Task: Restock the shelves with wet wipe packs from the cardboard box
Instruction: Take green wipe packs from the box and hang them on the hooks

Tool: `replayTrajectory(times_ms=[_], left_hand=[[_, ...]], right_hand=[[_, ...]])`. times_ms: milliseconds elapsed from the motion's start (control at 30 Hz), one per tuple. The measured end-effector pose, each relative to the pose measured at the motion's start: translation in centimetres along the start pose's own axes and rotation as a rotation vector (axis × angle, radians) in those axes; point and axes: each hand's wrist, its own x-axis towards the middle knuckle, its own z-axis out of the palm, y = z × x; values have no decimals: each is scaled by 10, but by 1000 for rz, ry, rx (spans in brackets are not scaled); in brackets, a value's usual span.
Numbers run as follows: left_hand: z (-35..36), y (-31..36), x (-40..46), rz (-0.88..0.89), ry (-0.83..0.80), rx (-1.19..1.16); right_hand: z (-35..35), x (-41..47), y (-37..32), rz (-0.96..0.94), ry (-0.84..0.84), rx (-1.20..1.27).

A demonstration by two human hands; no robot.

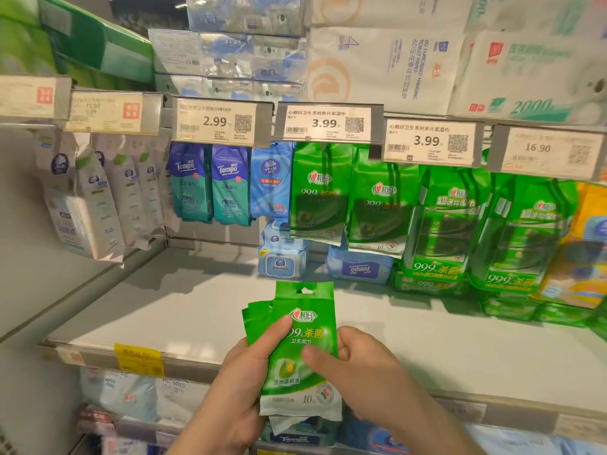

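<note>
Left hand: thumb across the face and fingers curled behind a fanned stack of green wet wipe packs, held upright at 6 o'clock with the hang-holes at 12, apparently so a hook can take them. Right hand: thumb and fingers pinching the front pack's right edge, likely to peel one off. Matching hanging green packs at 12 o'clock under the 3.99 price tag, well apart above the grey shelf board; cardboard box not in view.
</note>
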Motion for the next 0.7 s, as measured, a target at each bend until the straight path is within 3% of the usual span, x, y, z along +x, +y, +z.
replayTrajectory(times_ms=[333,433,533,700], left_hand=[[-17,7,0,-18,92,-77],[-26,12,-1,-5,103,-91],[-33,19,-5,-1,119,-112],[-40,26,-9,4,109,-150]], right_hand=[[9,13,0,65,78,243],[6,17,-8,-77,221,205],[-3,15,-26,-334,403,50],[-16,11,-63,-577,516,-90]])
